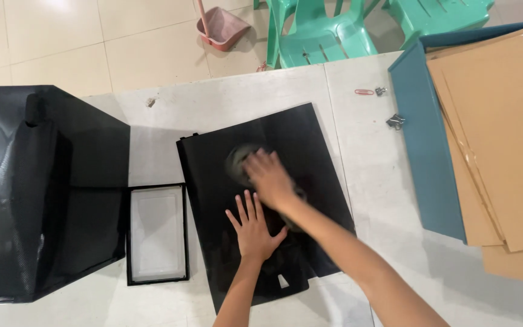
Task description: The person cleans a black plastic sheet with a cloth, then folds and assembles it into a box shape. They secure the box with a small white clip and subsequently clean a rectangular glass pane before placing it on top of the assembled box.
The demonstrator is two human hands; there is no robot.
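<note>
A flat black bag (286,139) lies on the white table (237,97). My left hand (252,227) presses flat on its lower middle, fingers spread. My right hand (269,177) rests just above it on the bag, blurred, palm down with fingers together, next to a greyish round patch (237,158) on the bag. Neither hand holds anything.
A large black box-shaped bag (37,194) stands at the left, with a black-rimmed rectangular frame (156,233) beside it. A teal folder (422,157) with brown folders (503,151) lies at the right. A paper clip (364,92) and binder clips (395,121) lie nearby. Green chairs (322,36) and a pink dustpan (220,27) stand beyond.
</note>
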